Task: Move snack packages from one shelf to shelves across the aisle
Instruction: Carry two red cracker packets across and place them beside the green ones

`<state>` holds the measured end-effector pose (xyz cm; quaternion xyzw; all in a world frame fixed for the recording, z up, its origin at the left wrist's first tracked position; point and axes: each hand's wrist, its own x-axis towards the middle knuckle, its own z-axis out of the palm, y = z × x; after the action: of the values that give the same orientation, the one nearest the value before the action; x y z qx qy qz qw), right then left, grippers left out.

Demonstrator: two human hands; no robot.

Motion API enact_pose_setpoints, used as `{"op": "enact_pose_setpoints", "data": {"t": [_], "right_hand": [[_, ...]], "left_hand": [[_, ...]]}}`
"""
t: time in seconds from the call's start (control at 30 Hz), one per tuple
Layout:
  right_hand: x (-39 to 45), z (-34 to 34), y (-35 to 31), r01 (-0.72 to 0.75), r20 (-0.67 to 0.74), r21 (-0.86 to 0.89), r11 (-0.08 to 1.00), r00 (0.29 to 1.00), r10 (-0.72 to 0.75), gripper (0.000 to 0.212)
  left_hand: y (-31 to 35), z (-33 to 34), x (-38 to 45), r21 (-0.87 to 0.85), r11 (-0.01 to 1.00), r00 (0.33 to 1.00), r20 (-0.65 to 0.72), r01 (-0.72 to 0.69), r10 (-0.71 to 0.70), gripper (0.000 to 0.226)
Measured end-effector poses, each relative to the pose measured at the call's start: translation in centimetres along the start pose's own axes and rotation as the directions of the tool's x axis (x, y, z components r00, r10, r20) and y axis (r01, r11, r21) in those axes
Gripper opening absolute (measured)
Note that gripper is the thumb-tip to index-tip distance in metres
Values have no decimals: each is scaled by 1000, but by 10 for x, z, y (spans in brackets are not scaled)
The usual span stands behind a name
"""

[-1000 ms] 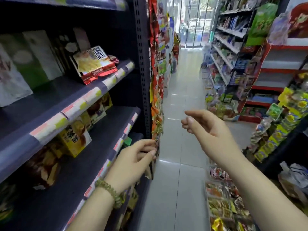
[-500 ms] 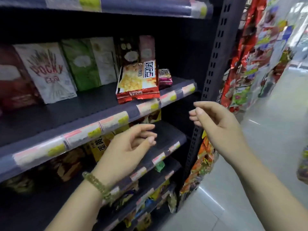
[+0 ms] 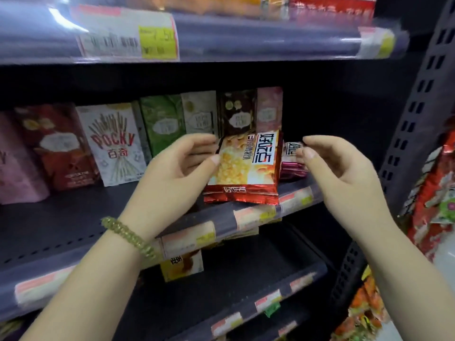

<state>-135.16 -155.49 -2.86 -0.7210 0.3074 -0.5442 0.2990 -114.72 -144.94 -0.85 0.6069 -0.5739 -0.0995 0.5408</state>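
A red and gold foil snack bag (image 3: pixel 248 168) stands at the front right of the middle shelf (image 3: pixel 248 215). My left hand (image 3: pixel 177 173), with a green bead bracelet on its wrist, grips the bag's left edge, thumb on the front face. Just right of the bag lies a small pink snack pack (image 3: pixel 291 156). My right hand (image 3: pixel 344 173) reaches in from the right, with thumb and forefinger at that pack's upper right corner. Whether they pinch it is unclear.
Upright Pocky-style boxes (image 3: pixel 115 143) line the back of the middle shelf. The upper shelf's label rail (image 3: pixel 221 38) hangs close overhead. A yellow box (image 3: pixel 182 265) sits on the lower shelf (image 3: pixel 246 279). A perforated post (image 3: pixel 413 134) and hanging snack bags (image 3: pixel 433 198) bound the right.
The view has turned from the aisle to face the shelf closely. Both hands moved up and forward to the middle shelf; my left hand took hold of the red bag.
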Motion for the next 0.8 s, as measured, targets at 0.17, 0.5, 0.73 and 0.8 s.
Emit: {"op": "enact_pose_setpoints", "data": {"t": [0.17,0.5,0.73,0.8], "right_hand": [[35,-8,23,-34,-30,-43,998,999,32,24],[83,-1,59,-175,168,-331,927,956,240,63],[98,-3,61,-245,282,-372,895,889,361,70],[104,-3,59,-233,321,-391,890,872,369,72]], "left_hand": [[-2,20,30,185,979,995,36,82,-90,46],[-3,43,53,354,879,935,29,320,-353,69],[-14,50,52,169,878,891,-4,448,-454,87],[-14,51,51,122,886,893,-6,447,-450,83]]}}
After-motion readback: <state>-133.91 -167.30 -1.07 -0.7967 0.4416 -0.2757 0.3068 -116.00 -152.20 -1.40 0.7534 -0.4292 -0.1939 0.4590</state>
